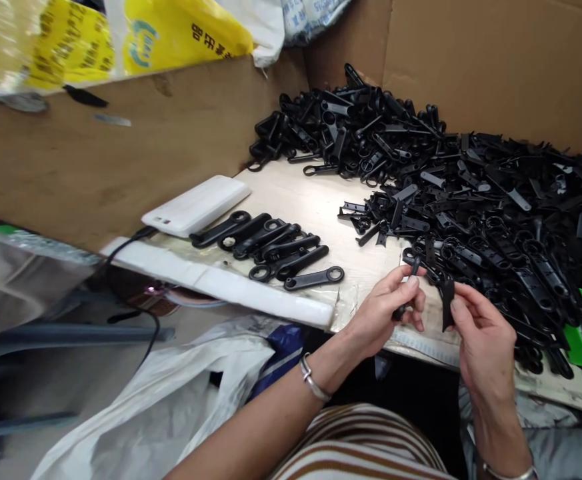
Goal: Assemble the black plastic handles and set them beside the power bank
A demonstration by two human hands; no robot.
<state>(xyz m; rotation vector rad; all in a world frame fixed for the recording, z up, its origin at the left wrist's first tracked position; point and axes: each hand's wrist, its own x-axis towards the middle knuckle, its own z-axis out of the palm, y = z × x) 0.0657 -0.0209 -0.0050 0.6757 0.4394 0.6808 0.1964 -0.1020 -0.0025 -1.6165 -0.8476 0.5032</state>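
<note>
Near the table's front edge, my left hand [388, 303] is closed round a narrow black plastic part [415, 267], its ends showing above and below the fingers. Just right of it, my right hand [483, 327] pinches a flat black piece [447, 307] between thumb and fingers, held upright. The two parts are apart. Behind both hands spreads a large heap of black plastic parts [501, 233]. To the left, several black handle-shaped pieces with ring ends [315, 277] lie in a row on the pale table [295, 190].
A white power bank [198, 205] with a black cable [115, 250] lies left of the row. White foam [221, 283] lines the table's front edge. Cardboard walls [495, 67] stand behind and at the left. At far right is a green tray [577, 343].
</note>
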